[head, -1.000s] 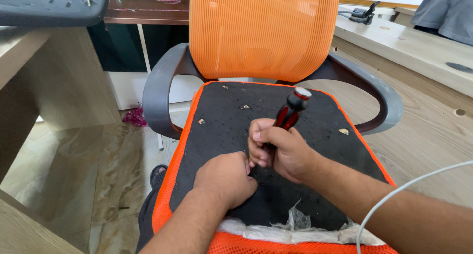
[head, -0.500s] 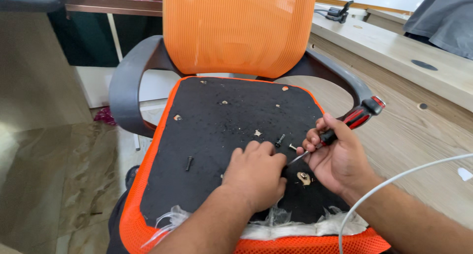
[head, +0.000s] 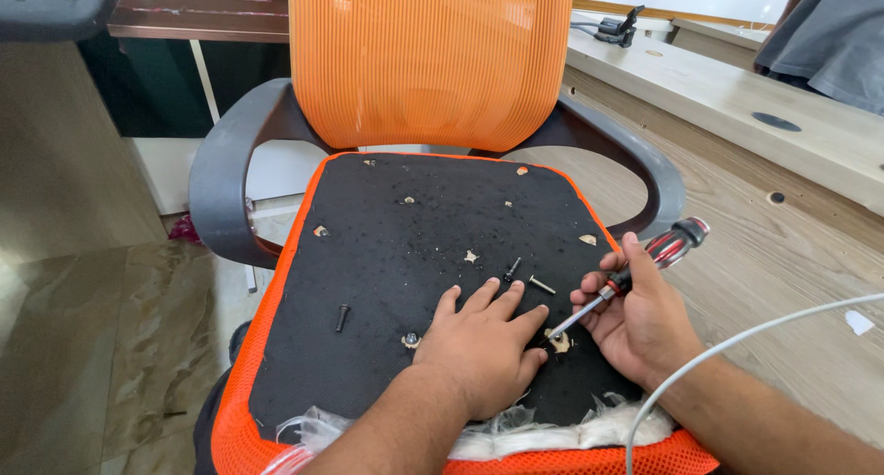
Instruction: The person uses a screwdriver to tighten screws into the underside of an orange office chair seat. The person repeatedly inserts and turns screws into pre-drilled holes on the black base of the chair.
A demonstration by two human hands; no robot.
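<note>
An orange mesh office chair stands in front of me, its seat covered by a black panel with small holes. My left hand lies flat on the panel near its front edge, fingers spread. My right hand grips a red-and-black screwdriver, whose tip points down at a hole beside my left hand. Three loose dark screws lie on the panel: one at the left, another just above my left fingers, and a third beside it.
Grey armrests flank the seat. Torn white padding shows at the seat's front edge. A wooden table lies to the right, with a white cable crossing my right arm. Tiled floor is at the left.
My right hand has tipped the screwdriver from upright to slanting and moved it right, then back toward the hole. My left hand flattened out on the panel. The view has shifted left.
</note>
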